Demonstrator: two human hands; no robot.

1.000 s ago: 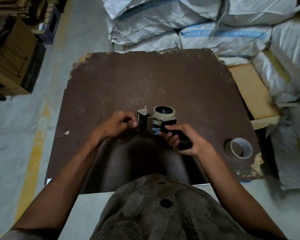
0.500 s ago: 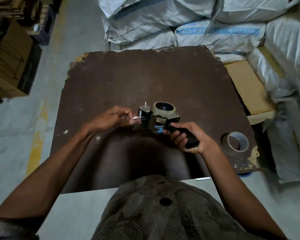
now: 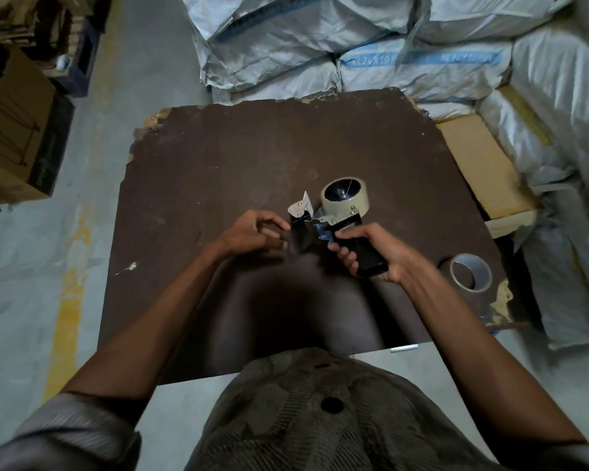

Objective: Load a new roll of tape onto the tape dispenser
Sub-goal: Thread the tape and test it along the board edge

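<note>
Gripping the tape dispenser handle, right hand fingers clamped; left hand fingers apart should thread tape carefully.

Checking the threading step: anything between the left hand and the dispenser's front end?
Nothing visible. The left hand sits open just left of the tape dispenser, with only bare board between them. The right hand holds the handle, clear of that gap.

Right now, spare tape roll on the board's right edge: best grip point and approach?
The spare tape roll lies flat, hole up, near the board's right edge. Probably best from above: one finger inside the open core, thumb on the outer wall. The left hand looks free; the right hand holds the dispenser.
</note>
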